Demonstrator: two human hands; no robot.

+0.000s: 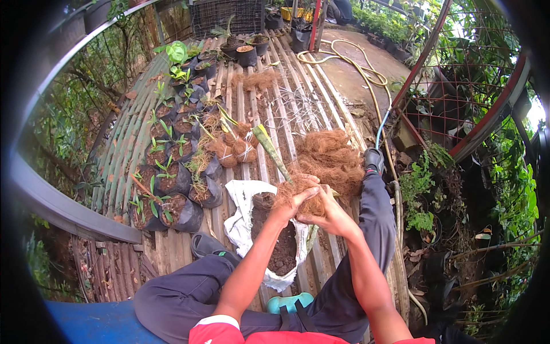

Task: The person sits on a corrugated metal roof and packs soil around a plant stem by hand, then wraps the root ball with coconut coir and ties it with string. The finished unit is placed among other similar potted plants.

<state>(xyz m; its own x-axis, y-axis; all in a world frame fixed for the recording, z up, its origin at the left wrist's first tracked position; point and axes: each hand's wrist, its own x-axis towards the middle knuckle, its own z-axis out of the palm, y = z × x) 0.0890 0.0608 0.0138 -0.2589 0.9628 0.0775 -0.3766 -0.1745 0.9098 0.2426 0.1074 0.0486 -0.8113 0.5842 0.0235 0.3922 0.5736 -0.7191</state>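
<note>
My left hand (295,202) and my right hand (327,215) are cupped together around a ball of brown coconut fibre (289,189). Out of the ball a long green leaf with yellow edges (269,146) slants up and to the left. Below my hands stands an open white sack (236,221) with dark soil (282,252) in it. A pile of loose coconut fibre (329,157) lies just beyond my right hand. Farther left sit fibre balls (243,149) tied with white string, with leaves beside them.
Several black bags of seedlings (189,215) stand in rows on the left of the corrugated sheet (220,218). White string (298,109) lies tangled farther off. A yellow hose (378,83) runs along the right. Black pots (246,55) and a dark crate (226,20) stand at the back.
</note>
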